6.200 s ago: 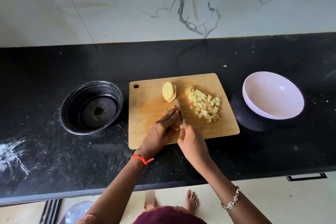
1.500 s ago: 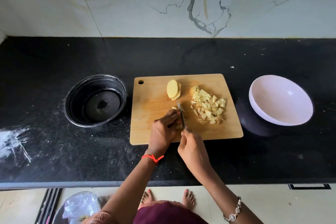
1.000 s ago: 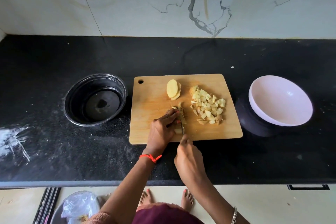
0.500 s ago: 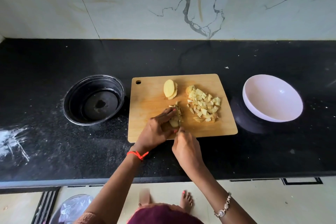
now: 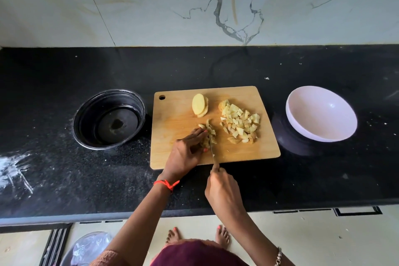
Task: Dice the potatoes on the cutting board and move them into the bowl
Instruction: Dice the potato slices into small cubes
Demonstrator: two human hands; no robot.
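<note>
Wooden rectangular cutting board (image 5: 177, 119): L hand (image 5: 185, 153) w/ curled fingers pins pale potato strips (image 5: 210, 133); R hand (image 5: 223, 189) grips thin steel knife (image 5: 212, 151); white round bowl (image 5: 319, 114) at right.

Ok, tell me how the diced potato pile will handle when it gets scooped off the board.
The diced potato pile is many loose small cubes, so it will likely scatter rather than lift as one. Its flat-faced pieces should slide along the cutting board rather than roll.
</note>
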